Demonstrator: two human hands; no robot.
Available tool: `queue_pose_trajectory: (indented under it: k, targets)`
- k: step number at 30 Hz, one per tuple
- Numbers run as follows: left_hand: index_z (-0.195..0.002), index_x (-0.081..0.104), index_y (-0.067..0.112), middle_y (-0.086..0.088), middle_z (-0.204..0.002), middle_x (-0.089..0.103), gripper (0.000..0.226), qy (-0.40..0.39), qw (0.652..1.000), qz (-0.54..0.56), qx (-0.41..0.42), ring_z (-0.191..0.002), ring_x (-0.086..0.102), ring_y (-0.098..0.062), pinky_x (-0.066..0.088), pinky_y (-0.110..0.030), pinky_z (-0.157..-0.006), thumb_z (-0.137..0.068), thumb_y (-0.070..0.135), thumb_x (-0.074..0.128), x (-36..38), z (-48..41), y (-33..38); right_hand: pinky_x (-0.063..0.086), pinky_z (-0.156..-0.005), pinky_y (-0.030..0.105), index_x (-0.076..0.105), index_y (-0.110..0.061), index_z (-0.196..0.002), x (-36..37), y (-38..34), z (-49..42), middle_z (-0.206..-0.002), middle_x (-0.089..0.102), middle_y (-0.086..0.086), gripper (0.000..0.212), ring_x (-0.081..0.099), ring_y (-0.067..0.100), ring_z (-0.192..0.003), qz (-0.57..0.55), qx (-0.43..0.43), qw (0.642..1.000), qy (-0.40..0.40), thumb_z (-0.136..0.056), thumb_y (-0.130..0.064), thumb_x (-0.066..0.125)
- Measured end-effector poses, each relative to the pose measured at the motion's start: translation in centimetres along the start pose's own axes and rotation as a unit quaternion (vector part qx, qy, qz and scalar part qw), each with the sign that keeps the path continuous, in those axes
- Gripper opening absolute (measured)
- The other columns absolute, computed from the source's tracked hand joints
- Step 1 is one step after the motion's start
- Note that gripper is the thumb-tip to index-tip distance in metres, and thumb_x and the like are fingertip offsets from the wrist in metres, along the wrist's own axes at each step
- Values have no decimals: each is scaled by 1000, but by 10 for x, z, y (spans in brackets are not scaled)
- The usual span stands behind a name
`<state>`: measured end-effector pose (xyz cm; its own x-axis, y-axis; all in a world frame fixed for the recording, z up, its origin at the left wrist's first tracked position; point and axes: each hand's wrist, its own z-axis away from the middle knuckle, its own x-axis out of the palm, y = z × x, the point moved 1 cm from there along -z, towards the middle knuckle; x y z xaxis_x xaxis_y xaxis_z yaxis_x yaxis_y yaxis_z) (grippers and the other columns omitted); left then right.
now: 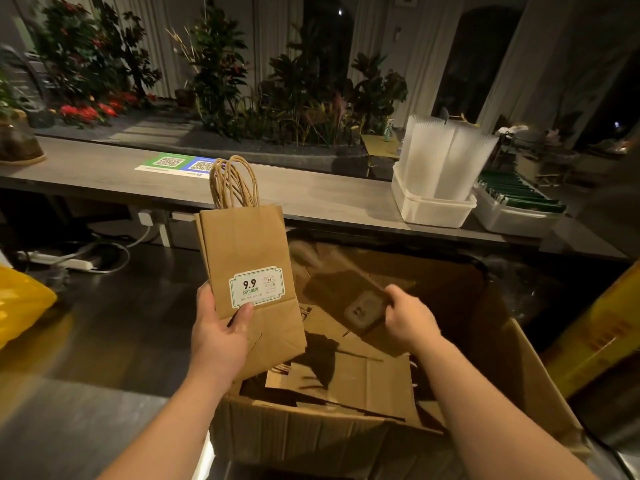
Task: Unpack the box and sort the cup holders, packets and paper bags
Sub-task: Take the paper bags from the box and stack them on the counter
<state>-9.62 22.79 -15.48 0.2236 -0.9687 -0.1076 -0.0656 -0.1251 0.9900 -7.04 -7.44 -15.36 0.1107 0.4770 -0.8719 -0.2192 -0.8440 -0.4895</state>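
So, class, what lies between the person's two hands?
In the head view, the lower corner of the paper bags held by the left hand, then the blurred bag the right hand grips, over the box.

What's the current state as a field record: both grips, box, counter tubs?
left grip: holds labelled bags upright, handles up
right grip: holds blurred bag above the box
box: open cardboard, loose bags inside
counter: white tub of frosted plastic pieces; second tub beside it with green packets
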Motion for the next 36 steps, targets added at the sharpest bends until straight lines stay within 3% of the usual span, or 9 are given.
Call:
queue_pose_trajectory:
  k: [4, 7, 11, 17, 20, 22, 29, 33, 36]
  targets:
    - [-146, 35, 34, 8, -134, 57, 55, 16, 1000, 7, -10, -122, 55, -13, 54, -33, -88, -101, 18, 62, 0, -1, 0, 59, -81, 34, 62, -29, -114, -42, -10, 27, -111, 70, -3, 19, 69, 19, -104, -323, -43, 945, -23, -106, -16, 51]
    - [-145, 36, 36, 9, -132, 57, 54, 16, 1000, 13, -11, -123, 55, -14, 53, -37, -91, -101, 19, 62, -1, -1, 3, 60, -79, 44, 63, -24, -121, -50, -23, 39, -111, 75, 7, 22, 74, 24, -99, -544, -41, 836, -60, -105, -16, 50]
    - [-135, 39, 45, 13, -126, 57, 48, -10, 999, 19, -29, -124, 54, -18, 52, -52, -101, -102, 18, 61, -1, -2, 3, 55, -95, 52, 58, -17, -136, -22, -56, 39, -117, 73, 10, 34, 70, 30, -109, -637, -50, 757, -136, -102, -20, 53]
    - [-135, 42, 48, 22, -123, 61, 43, -48, 998, 28, -6, -118, 58, -6, 52, -46, -101, -105, 20, 56, -3, 3, 6, 54, -99, 46, 69, -36, -117, 48, -109, 36, -109, 77, -6, 18, 71, 21, -108, -506, 14, 852, -136, -104, -31, 58]
    - [-137, 44, 47, 15, -129, 64, 32, -70, 994, 79, -20, -123, 62, -15, 54, -46, -100, -105, 49, 45, -4, 5, 9, 53, -100, 46, 67, -42, -116, 60, -115, 34, -110, 76, -9, 18, 68, 19, -111, -510, 33, 849, -130, -105, -31, 56]
    - [-143, 39, 44, 11, -137, 61, 59, -80, 993, 88, -23, -127, 60, -18, 52, -49, -102, -93, 74, 47, -5, 4, 5, 55, -90, 36, 62, -39, -124, 60, -118, 36, -114, 72, -9, 22, 66, 15, -109, -497, 14, 859, -123, -105, -30, 56]
    - [-148, 33, 35, 13, -132, 56, 51, -37, 999, 11, -5, -120, 54, -10, 49, -34, -98, -104, 22, 57, 2, -1, -5, 55, -93, 31, 51, -29, -140, 59, -110, 26, -124, 63, -8, 36, 61, 13, -113, -403, -45, 909, -96, -105, -37, 53]
    - [-147, 33, 37, 11, -130, 57, 51, -5, 1000, 21, -11, -117, 58, -12, 54, -39, -94, -104, 25, 57, -2, -3, -8, 52, -100, 33, 48, -25, -146, 53, -56, 12, -141, 57, -1, 54, 57, 17, -124, -36, -74, 986, -148, -98, -41, 65]
    - [-153, 25, 39, 5, -140, 52, 59, 12, 999, 30, -21, -124, 53, -17, 52, -45, -97, -105, 27, 56, -3, -4, -8, 38, -117, 49, 23, -26, -161, 67, -15, 19, -165, 28, 6, 96, 31, 31, -150, 190, -48, 939, -284, -86, -46, 78]
